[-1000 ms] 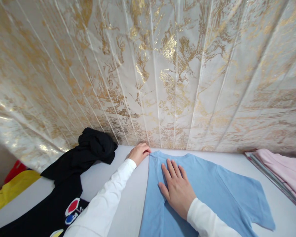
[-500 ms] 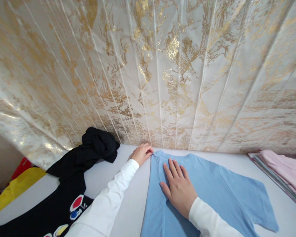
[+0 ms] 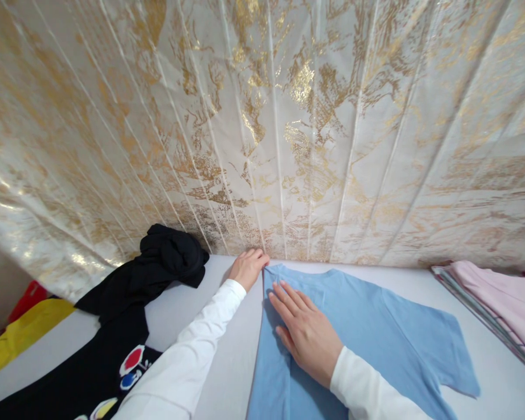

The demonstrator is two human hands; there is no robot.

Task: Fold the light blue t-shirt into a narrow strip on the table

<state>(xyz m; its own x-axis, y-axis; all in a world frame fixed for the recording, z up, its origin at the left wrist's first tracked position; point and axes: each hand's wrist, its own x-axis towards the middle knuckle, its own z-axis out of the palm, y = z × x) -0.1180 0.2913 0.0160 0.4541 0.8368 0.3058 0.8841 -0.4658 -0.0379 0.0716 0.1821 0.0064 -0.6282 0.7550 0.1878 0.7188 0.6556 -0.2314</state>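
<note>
A light blue T-shirt (image 3: 367,326) lies spread on the white surface, one short sleeve out to the right and its left side folded in along a straight edge. At the far left corner of the shirt, by the collar, my left hand (image 3: 247,268) pinches the fabric between closed fingers. My right hand (image 3: 308,332) rests flat on the shirt just below the collar, fingers stretched out and pointing up and left. The lower part of the shirt runs out of view at the bottom.
Left of my arm lies a black garment (image 3: 70,367) with colourful prints, its far end bunched up. Beyond it are yellow cloth (image 3: 30,329) and red cloth (image 3: 26,300). Folded clothes (image 3: 494,291), pink on top, are stacked at right. A gold-patterned curtain (image 3: 280,146) hangs behind.
My right hand has slid left across the shirt toward its folded edge, its fingers now closer together. My left hand stays at the corner. The whole view has shifted slightly.
</note>
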